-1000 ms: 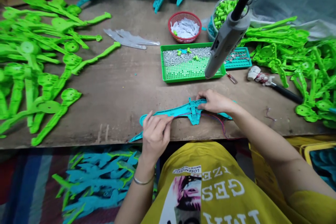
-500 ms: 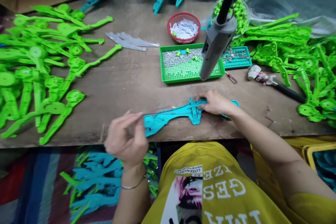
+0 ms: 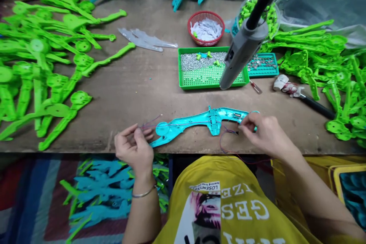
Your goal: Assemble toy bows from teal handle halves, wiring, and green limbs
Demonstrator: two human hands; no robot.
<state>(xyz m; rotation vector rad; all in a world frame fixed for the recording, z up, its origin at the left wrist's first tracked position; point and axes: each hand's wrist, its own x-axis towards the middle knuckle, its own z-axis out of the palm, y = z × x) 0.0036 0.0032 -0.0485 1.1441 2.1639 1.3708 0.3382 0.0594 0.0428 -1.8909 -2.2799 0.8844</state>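
A turquoise plastic half-shell, long and curved with a crosspiece, lies on the table with its ribbed inside facing up. Thin red and dark wires run along its length. Beside the shell's left end, my left hand has its curled fingers on the wires. At the opposite end my right hand is closed in a pinch over the shell's tip, near a small dark piece set inside. What the right fingertips pinch is hidden. Loose wire loops down below the crosspiece towards the table edge.
A green tray of screws, a teal tray of small discs and a red basket stand behind. A screwdriver, black-handled hammer and overhanging grey tool are right. Lime-green parts heap at left.
My right hand has slid from the crosspiece to the shell's right end, uncovering the dark piece. My left hand has moved slightly left and down, off the shell's left end.
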